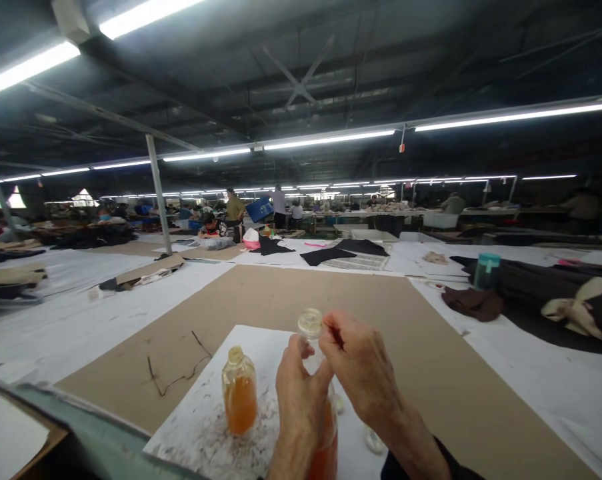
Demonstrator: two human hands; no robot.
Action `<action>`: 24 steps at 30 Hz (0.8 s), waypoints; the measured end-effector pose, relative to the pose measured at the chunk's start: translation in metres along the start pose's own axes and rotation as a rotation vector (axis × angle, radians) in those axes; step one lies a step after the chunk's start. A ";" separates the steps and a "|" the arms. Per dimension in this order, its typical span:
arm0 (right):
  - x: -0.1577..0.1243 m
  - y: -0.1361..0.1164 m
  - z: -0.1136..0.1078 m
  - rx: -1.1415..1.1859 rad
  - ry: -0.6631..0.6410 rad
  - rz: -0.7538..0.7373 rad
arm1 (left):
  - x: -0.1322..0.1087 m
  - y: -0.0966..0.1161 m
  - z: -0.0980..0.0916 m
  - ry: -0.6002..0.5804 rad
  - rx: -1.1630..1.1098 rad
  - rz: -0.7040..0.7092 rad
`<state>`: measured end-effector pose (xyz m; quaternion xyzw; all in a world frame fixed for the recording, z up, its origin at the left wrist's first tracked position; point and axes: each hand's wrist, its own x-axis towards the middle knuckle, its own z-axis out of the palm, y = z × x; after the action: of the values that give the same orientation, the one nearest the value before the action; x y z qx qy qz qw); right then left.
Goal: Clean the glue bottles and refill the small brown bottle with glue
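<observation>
My left hand (301,393) is wrapped round the neck of a plastic bottle (325,447) holding orange liquid. My right hand (361,370) pinches the bottle's clear cap (310,323) at the top. Both hands sit low in the middle of the head view. A second, smaller bottle of orange liquid (239,393) with a yellowish cap stands upright just left of my left hand. Both bottles are over a stained white sheet (205,427) on a brown cardboard panel (281,300).
A small clear lid (374,440) lies on the white sheet by my right wrist. Dark fabric pieces (555,287), a teal cup (486,270) and a brown cloth (473,303) lie at the right. Black thread (175,377) lies on the cardboard. Several people work at far tables.
</observation>
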<state>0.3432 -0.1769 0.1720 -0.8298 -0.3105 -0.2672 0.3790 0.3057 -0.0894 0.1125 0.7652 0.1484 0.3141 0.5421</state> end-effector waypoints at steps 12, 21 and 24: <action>-0.006 0.018 0.013 0.792 -0.095 0.304 | -0.003 0.003 0.000 -0.023 0.031 -0.018; -0.017 0.018 0.013 0.858 -0.018 0.300 | -0.002 0.007 -0.001 -0.026 0.003 -0.033; -0.022 0.017 0.011 0.669 0.126 0.216 | -0.003 0.008 -0.001 -0.005 0.029 -0.024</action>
<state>0.3429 -0.1837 0.1432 -0.6697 -0.2672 -0.1598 0.6742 0.3019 -0.0936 0.1189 0.7717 0.1607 0.3039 0.5351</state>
